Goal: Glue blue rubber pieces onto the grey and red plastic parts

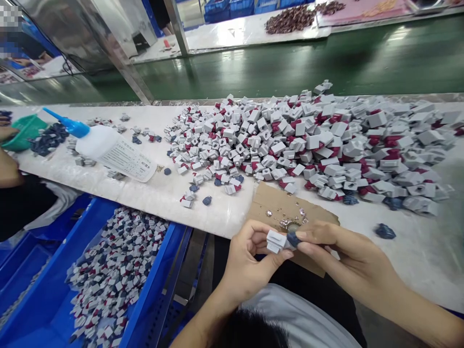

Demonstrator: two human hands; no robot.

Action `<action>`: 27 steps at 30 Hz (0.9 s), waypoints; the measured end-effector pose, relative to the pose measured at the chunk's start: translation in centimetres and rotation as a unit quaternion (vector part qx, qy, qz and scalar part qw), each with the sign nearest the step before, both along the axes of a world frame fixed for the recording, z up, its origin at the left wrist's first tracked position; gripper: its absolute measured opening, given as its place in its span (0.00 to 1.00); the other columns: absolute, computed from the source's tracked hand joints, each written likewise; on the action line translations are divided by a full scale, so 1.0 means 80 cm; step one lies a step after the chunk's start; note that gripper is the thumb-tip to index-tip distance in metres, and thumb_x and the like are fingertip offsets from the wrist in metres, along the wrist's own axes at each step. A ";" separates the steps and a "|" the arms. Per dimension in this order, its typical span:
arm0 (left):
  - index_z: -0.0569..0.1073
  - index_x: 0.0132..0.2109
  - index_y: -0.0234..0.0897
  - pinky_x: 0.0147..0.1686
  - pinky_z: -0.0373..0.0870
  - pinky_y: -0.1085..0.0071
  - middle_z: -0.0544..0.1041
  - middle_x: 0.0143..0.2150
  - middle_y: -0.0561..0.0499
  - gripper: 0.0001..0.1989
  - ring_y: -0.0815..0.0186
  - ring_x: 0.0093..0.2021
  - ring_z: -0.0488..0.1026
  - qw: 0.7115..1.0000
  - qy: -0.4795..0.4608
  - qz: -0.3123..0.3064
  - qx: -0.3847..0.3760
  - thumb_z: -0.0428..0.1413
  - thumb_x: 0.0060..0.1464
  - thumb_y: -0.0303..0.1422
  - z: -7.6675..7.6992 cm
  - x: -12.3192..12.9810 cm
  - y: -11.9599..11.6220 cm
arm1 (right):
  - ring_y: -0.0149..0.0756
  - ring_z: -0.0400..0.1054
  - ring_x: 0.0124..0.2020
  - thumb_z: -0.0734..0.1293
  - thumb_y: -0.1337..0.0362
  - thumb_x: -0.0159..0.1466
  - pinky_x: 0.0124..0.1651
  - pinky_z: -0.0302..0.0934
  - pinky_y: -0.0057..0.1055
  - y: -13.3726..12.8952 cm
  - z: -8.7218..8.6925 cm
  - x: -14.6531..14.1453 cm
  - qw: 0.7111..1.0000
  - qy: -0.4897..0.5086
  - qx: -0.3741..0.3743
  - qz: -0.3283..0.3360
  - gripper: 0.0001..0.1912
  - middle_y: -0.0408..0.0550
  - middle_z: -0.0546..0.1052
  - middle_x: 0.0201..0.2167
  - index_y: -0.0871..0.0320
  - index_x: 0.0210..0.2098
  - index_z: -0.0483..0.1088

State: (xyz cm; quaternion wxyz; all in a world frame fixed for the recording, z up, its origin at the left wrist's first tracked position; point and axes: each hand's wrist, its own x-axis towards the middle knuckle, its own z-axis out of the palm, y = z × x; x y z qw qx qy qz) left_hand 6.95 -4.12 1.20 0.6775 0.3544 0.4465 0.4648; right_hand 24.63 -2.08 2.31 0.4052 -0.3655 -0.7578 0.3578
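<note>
Small pale grey plastic block [276, 241], stepped and ridged, held on its side in the left hand [250, 261], one end touching a rounded dark blue lump [293, 239] pinched in the right hand [344, 246], the join partly hidden by fingers

- Bright, even overhead light fills the scene, with no lamp in view.
- White glare streaks the green floor [362, 60] at upper right.
- The steel post [134, 72] at upper left shines along its length.
- Shadows are soft: faint within the pile [308, 140], darker under the left hand [250, 261] and right hand [348, 251].
- The small piece [281, 240] at lower centre looks fairly sharp.
- Pieces at the right edge look softer and slightly smeared.
- Wide-lens distortion tilts the post and bends the table edge [290, 102] near the frame's sides.
- Dark hair [253, 333] at bottom centre is out of focus.
- Blocky pixelation covers the upper left corner.
</note>
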 end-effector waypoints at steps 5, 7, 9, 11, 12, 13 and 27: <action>0.60 0.40 0.40 0.25 0.64 0.76 0.72 0.27 0.55 0.15 0.71 0.25 0.71 0.994 0.003 -0.109 0.017 0.58 0.56 0.40 -0.003 -0.007 0.007 | 0.33 0.69 0.37 0.56 0.53 0.72 0.37 0.65 0.29 0.027 0.024 0.000 0.992 0.045 -0.023 -0.115 0.15 0.44 0.75 0.36 0.49 0.42 0.72; 0.58 0.40 0.41 0.24 0.60 0.75 0.65 0.24 0.58 0.12 0.72 0.22 0.64 0.988 0.038 -0.139 0.058 0.54 0.58 0.39 -0.002 -0.007 0.009 | 0.35 0.69 0.39 0.56 0.47 0.71 0.40 0.65 0.30 0.042 0.035 -0.018 0.978 0.099 -0.117 -0.142 0.19 0.45 0.74 0.37 0.50 0.43 0.72; 0.59 0.38 0.40 0.27 0.61 0.72 0.63 0.25 0.57 0.09 0.70 0.25 0.62 0.979 0.101 -0.133 0.118 0.53 0.55 0.36 0.000 -0.004 0.012 | 0.36 0.70 0.40 0.56 0.43 0.68 0.42 0.67 0.30 0.054 0.043 -0.043 0.956 0.131 -0.246 -0.092 0.23 0.47 0.75 0.38 0.54 0.42 0.71; 0.60 0.37 0.40 0.34 0.66 0.67 0.66 0.31 0.52 0.08 0.65 0.33 0.65 0.964 0.157 -0.106 0.184 0.52 0.51 0.33 0.001 0.001 0.017 | 0.35 0.72 0.37 0.58 0.41 0.66 0.41 0.68 0.30 0.061 0.048 -0.066 0.922 0.143 -0.359 -0.033 0.26 0.48 0.76 0.34 0.57 0.41 0.70; 0.61 0.38 0.39 0.38 0.68 0.64 0.68 0.35 0.49 0.08 0.61 0.37 0.67 0.955 0.182 -0.089 0.218 0.51 0.49 0.33 0.000 0.004 0.020 | 0.35 0.72 0.35 0.59 0.40 0.65 0.39 0.68 0.29 0.063 0.050 -0.075 0.906 0.142 -0.399 -0.014 0.27 0.48 0.76 0.32 0.58 0.40 0.69; 0.61 0.39 0.39 0.41 0.69 0.60 0.68 0.39 0.46 0.10 0.58 0.42 0.68 0.943 0.207 -0.071 0.252 0.51 0.48 0.33 -0.002 0.006 0.022 | 0.35 0.72 0.32 0.60 0.39 0.64 0.37 0.68 0.28 0.063 0.050 -0.080 0.894 0.139 -0.425 -0.003 0.27 0.47 0.76 0.29 0.58 0.39 0.69; 0.61 0.44 0.38 0.37 0.68 0.61 0.66 0.37 0.47 0.16 0.60 0.39 0.64 0.920 0.176 -0.104 0.335 0.51 0.45 0.33 -0.034 0.022 0.013 | 0.27 0.61 0.26 0.60 0.29 0.54 0.30 0.58 0.24 0.034 0.024 -0.067 0.831 0.168 -0.531 0.001 0.35 0.42 0.66 0.23 0.58 0.31 0.68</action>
